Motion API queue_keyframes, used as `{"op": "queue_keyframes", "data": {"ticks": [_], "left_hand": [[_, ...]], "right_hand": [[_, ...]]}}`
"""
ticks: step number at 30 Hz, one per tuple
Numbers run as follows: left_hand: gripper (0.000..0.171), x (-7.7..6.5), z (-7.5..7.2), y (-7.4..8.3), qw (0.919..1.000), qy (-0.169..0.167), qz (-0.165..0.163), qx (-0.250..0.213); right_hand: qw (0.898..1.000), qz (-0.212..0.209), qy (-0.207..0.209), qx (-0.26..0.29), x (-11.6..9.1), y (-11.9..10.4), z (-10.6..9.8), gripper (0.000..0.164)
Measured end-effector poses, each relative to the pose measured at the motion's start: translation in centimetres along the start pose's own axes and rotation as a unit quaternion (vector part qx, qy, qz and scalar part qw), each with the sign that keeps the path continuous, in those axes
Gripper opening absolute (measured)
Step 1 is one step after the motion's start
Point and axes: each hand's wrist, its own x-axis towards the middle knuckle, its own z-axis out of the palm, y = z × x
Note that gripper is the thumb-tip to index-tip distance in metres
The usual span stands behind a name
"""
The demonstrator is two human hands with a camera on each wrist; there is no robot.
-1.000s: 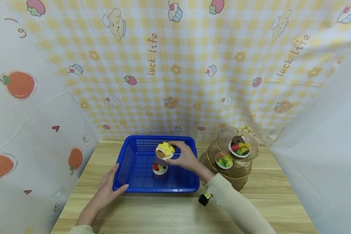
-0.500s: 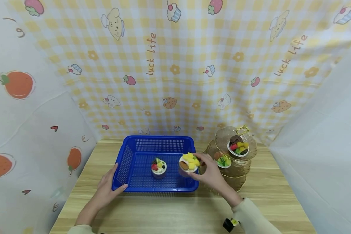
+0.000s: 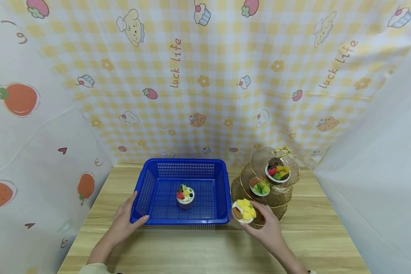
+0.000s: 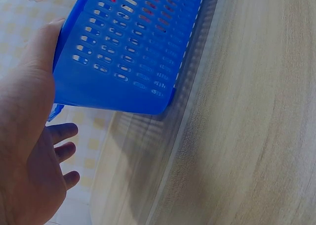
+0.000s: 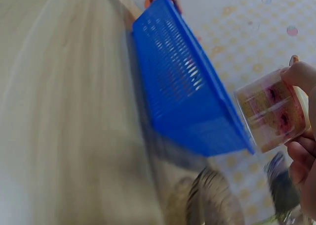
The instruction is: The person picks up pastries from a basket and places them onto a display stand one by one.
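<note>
left hand [image 3: 125, 222] flat, fingers straight | right hand [image 3: 265, 228] curled, seemingly gripping

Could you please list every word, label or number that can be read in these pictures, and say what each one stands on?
"luck life": printed on the checked backdrop cloth, left of centre.
"luck life": again on the same cloth, at the right.
No readable text shows on the blue basket, the dessert cups or the tiered stand.

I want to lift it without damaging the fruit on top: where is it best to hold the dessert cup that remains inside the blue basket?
Probably grip the dessert cup by its side wall, below the toppings, reaching down from above: it stands upright, mid-floor in the blue basket, clear of the walls.
</note>
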Motion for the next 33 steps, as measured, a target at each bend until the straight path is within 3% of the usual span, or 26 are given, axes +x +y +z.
{"op": "queue_keyframes", "data": {"ticks": [10,19,33], "left_hand": [[0.101,-0.2,-0.4,0.5,1.0,0.0,-0.004,0.003],[0.1,-0.1,0.0,0.3,1.0,0.005,0.003,0.001],[0.101,0.0,0.1,-0.1,1.0,0.002,0.0,-0.002]], "right_hand": [[0.996,0.064,0.048,-0.036,-2.5,3.2,0.3,0.069],[0.99,0.128,0.038,-0.048,-1.9,5.5,1.5,0.068],[0.991,0.122,0.045,-0.028,0.0,7.4,2.7,0.058]]}}
